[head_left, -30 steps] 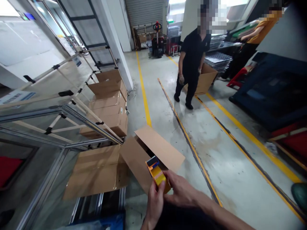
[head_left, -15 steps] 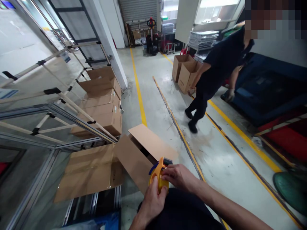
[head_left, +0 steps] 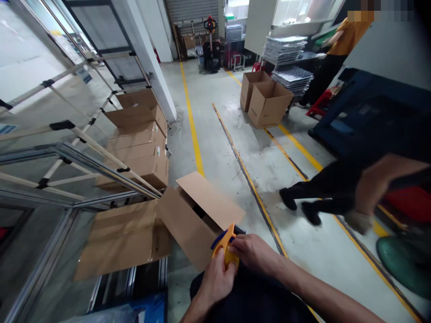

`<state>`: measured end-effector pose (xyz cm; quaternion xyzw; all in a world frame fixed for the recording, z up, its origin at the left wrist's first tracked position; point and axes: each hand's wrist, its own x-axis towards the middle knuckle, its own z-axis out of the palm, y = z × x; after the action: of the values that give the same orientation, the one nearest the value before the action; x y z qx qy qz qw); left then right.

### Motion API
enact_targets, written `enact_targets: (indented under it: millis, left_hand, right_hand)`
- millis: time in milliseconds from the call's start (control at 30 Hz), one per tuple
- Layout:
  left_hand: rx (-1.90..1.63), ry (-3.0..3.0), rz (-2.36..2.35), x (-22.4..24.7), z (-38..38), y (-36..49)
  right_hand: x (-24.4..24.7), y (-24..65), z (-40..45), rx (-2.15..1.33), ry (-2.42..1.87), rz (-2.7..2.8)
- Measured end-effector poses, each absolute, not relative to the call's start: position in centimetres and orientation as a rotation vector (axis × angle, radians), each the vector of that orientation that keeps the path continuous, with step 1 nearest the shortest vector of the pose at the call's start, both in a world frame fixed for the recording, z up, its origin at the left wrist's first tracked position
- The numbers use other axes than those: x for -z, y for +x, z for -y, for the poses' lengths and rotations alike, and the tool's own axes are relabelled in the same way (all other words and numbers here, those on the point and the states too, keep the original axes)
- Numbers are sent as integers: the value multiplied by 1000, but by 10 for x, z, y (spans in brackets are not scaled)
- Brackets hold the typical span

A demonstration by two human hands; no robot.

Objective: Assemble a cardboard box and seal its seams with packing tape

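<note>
An orange-yellow tape dispenser (head_left: 230, 235) with a dark blue part is held low in front of my body. My left hand (head_left: 218, 278) grips it from below and the left, the thumb lying along its side. From the right, my right hand (head_left: 254, 251) has its fingers pinched together against the side of the tape roll; whether a loose tape end sits between them is hidden. Just beyond the dispenser stands a cardboard box (head_left: 188, 224), its long top flaps partly raised with a dark gap between them. A flat cardboard sheet or flap (head_left: 117, 237) lies to its left.
Stacked cartons (head_left: 138, 157) stand at left behind a pipe rack (head_left: 97, 152). Two open cartons (head_left: 269, 105) rest on the floor ahead. A co-worker's legs (head_left: 323, 193) and gloved hand (head_left: 360, 220) are close on the right, near a green round object (head_left: 404, 264).
The co-worker in dark clothes has walked nearer along my right side, uncovering the open cartons and another person in an orange top. Both my hands keep their hold on the dispenser.
</note>
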<state>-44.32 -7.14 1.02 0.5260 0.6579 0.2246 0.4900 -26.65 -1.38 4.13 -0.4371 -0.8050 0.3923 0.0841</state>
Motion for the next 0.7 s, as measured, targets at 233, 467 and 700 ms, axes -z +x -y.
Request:
enact_targets:
  millis: [233,467,700]
  left_hand:
    - [-343,1400,-1658,-14,68,-431]
    - [-220,1489,-1548,-23,68,-422]
    - [-105,1501,-1530,-29,68,-414]
  right_hand:
    - [-35,-258,13,-1220,-1328,2303]
    - [-41,-242,11,-1393,-1263,2147]
    - [-28,-239,23,-1277,-1218,2212]
